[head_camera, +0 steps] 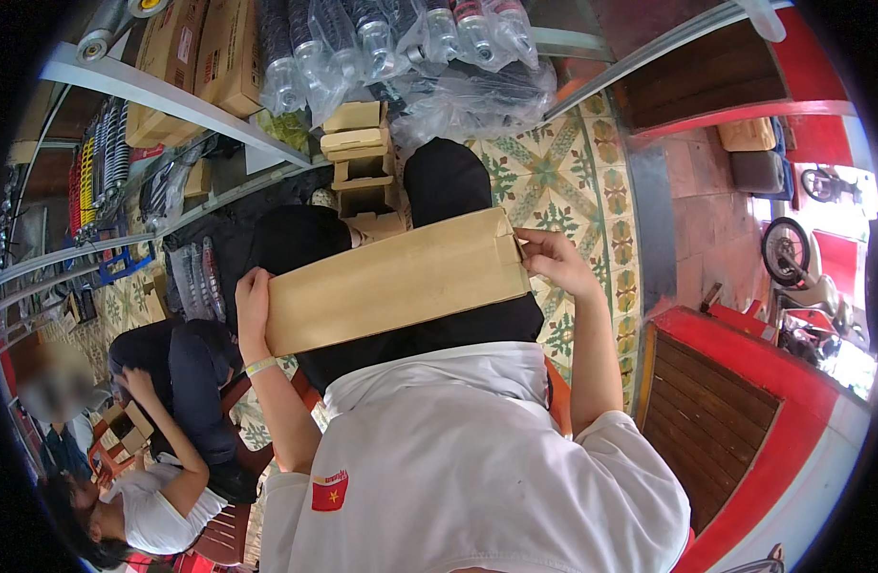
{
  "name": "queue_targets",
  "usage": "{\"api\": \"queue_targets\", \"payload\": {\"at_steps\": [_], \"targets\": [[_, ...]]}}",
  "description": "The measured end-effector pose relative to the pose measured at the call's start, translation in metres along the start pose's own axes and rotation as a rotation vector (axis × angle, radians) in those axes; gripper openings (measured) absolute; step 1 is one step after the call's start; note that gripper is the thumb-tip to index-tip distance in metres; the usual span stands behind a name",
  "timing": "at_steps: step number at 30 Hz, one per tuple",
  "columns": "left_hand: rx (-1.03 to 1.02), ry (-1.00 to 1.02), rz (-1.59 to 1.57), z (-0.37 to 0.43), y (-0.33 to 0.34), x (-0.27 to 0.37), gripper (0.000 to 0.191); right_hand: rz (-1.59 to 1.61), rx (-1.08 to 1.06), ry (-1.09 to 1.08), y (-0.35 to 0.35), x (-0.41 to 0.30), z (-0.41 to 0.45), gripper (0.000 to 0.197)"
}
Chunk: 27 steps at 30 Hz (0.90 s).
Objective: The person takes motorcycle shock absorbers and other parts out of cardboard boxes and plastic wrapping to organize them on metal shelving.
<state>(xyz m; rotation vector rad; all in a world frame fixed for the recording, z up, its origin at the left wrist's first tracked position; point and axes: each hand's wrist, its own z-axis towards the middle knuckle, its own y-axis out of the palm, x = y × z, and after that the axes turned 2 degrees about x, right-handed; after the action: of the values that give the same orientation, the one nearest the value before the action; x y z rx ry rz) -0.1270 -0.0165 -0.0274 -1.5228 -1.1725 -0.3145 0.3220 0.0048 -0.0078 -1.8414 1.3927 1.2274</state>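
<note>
A long brown cardboard box [399, 276] lies across my lap, over the black trousers, its plain side facing up. My left hand [253, 304] grips the box's left end, with the thumb side at the upper corner. At the opposite end my right hand [557, 263] has its fingers on the end flap, where the cardboard edges stand slightly apart. What the box contains is hidden. Beyond my knees, several smaller cardboard boxes [364, 175] stand in a row on the floor, some with open tops.
Plastic-wrapped shock absorbers [382, 43] lie on a metal-framed rack [188, 107] ahead, beside long cartons [227, 54]. More coil springs [99, 168] hang at the left. A co-worker in a white shirt [163, 512] sits close on my left. Patterned tiles [554, 193] cover the floor; motorcycles [804, 286] stand at the right.
</note>
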Motion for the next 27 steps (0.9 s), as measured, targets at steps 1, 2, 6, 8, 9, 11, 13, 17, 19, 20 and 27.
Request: {"api": "queue_targets", "payload": {"at_steps": [1,2,6,8,9,11,13,17,19,20,27], "targets": [[0.004,0.008,-0.001,0.0,0.0,0.0,0.029,0.002,-0.002,0.002,0.0,-0.001,0.0,0.052],[0.005,0.006,-0.001,0.0,0.0,-0.001,0.029,0.003,-0.007,0.018,0.0,-0.005,0.0,0.052],[-0.003,-0.011,-0.001,0.003,0.001,-0.005,0.029,0.031,0.12,-0.02,-0.015,0.025,0.01,0.053],[0.012,-0.017,0.003,0.005,0.001,-0.006,0.029,0.117,0.136,0.045,-0.02,0.041,0.009,0.054],[-0.006,-0.037,0.002,0.006,0.0,-0.006,0.029,0.203,0.151,0.109,-0.021,0.046,0.008,0.055],[-0.023,-0.065,0.005,0.006,0.0,-0.007,0.028,0.203,0.198,0.056,-0.015,0.048,0.004,0.055],[0.005,-0.023,-0.009,0.005,0.002,-0.007,0.028,0.153,0.389,-0.031,0.0,0.042,0.004,0.057],[0.001,-0.034,-0.035,0.004,0.002,-0.004,0.027,-0.983,0.634,-0.419,0.003,0.014,0.0,0.05],[0.031,-0.003,-0.043,0.003,0.003,-0.005,0.027,-0.969,0.522,-0.433,0.003,-0.001,-0.004,0.043],[0.028,-0.001,-0.042,0.003,0.003,-0.003,0.027,-0.957,0.414,-0.446,0.004,-0.009,-0.007,0.036],[0.01,-0.053,-0.052,0.005,0.003,-0.007,0.026,-1.208,0.388,-0.397,0.037,-0.051,-0.019,0.014]]}}
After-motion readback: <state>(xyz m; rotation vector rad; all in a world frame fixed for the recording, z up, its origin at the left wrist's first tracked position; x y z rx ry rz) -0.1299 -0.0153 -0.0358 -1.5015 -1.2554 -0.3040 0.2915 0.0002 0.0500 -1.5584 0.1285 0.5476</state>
